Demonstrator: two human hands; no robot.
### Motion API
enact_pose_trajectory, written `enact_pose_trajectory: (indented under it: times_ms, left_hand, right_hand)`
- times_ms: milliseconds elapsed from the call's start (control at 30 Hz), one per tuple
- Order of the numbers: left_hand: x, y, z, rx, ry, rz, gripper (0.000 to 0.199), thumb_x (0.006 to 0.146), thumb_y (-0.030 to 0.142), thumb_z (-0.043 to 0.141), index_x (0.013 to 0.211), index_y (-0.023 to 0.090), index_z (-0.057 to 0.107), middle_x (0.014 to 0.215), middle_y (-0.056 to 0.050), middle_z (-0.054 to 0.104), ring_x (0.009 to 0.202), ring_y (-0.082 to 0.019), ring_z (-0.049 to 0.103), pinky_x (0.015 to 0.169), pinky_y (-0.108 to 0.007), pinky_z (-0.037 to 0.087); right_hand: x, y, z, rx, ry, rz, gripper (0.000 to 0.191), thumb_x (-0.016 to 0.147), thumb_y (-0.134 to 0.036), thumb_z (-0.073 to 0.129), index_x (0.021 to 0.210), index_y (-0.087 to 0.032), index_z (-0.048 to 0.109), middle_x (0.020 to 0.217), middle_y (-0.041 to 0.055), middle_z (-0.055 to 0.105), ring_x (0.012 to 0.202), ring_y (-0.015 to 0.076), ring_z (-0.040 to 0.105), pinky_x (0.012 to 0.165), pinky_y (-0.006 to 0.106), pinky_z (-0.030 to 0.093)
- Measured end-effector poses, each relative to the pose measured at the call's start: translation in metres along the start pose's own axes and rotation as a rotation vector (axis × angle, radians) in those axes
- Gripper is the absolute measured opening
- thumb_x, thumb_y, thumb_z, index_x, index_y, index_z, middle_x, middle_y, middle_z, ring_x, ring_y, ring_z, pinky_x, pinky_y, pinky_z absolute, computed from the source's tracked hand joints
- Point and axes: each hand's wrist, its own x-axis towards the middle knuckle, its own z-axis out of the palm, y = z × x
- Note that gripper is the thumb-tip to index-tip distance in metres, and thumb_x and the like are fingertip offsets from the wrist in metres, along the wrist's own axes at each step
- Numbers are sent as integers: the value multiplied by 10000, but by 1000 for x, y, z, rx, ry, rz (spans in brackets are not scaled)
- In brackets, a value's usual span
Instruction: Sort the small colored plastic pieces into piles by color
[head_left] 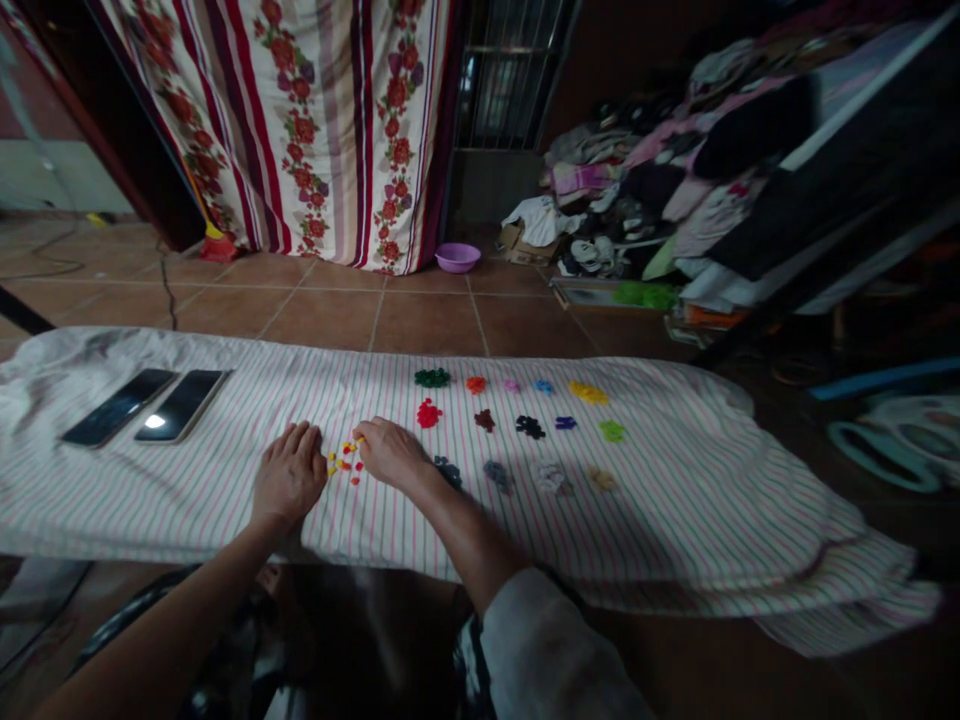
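My left hand (291, 470) lies palm down on the striped cloth (255, 400), fingers together, beside a small scatter of yellow, red and orange pieces (345, 464). From the right, my right hand (384, 450) reaches to the same scatter, its thumb and fingertips pinched at a yellow piece. To the right are small piles sorted by colour: dark green (432, 378), orange (475, 384), red (428, 413), brown (485, 420), black (530, 427), yellow (588, 391) and lime green (611, 431). Nearer me are grey piles (497, 475), one partly behind my right forearm.
Two phones (120, 407) lie on the cloth at the left. Beyond the cloth are a floral curtain (337, 130), a purple basin (457, 258) on the tiled floor and a heap of clothes (645, 170) at the right.
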Motion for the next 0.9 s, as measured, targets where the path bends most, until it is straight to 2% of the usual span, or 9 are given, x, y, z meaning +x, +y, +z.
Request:
enact_pose_trajectory:
  times_ms: [200, 400, 533, 667, 800, 900]
  left_hand:
    - [-1, -3, 2, 3, 17, 24, 445, 901, 274, 317, 1227, 88, 557, 1326, -182, 569, 1303, -317, 458, 1042, -466, 395]
    - [-2, -6, 6, -12, 23, 29, 443, 893, 286, 309, 1227, 117, 545, 1325, -179, 565, 1319, -308, 443, 1035, -484, 404]
    - [-2, -8, 7, -1, 19, 28, 439, 892, 297, 311, 1227, 128, 539, 1320, -170, 567, 1317, -301, 447, 1037, -467, 405]
    - [-2, -8, 8, -9, 27, 39, 444, 891, 307, 314, 1229, 120, 533, 1318, -184, 562, 1309, -316, 451, 1021, -479, 419]
    - [-2, -9, 8, 0, 41, 52, 421, 891, 294, 314, 1222, 140, 524, 1300, -169, 572, 1306, -308, 455, 1022, -476, 419]
    - [-2, -10, 9, 3, 36, 61, 401, 894, 292, 314, 1210, 145, 513, 1288, -164, 578, 1292, -307, 468, 1015, -476, 423]
  right_hand:
    - [-3, 10, -16, 62, 85, 7, 291, 877, -122, 427, 1070, -199, 631, 1097, 78, 653, 1024, 183, 604, 898, 305, 446]
    - [-9, 34, -43, 145, 253, 43, 266, 835, -53, 458, 1000, -165, 635, 1053, 74, 674, 1025, 160, 602, 934, 281, 442]
    - [-15, 60, -61, 252, 369, 170, 255, 825, -57, 469, 981, -178, 631, 1025, 52, 696, 959, 145, 637, 888, 274, 480]
    - [-24, 90, -73, 452, 501, 306, 210, 819, -106, 481, 947, -182, 629, 966, 37, 707, 894, 143, 662, 834, 277, 510]
    - [-36, 122, -80, 688, 647, 375, 153, 779, -178, 517, 890, -184, 622, 881, 22, 698, 833, 146, 665, 792, 280, 524]
    - [-45, 146, -87, 868, 802, 416, 147, 710, -218, 578, 847, -178, 614, 800, 3, 673, 763, 131, 647, 761, 269, 524]
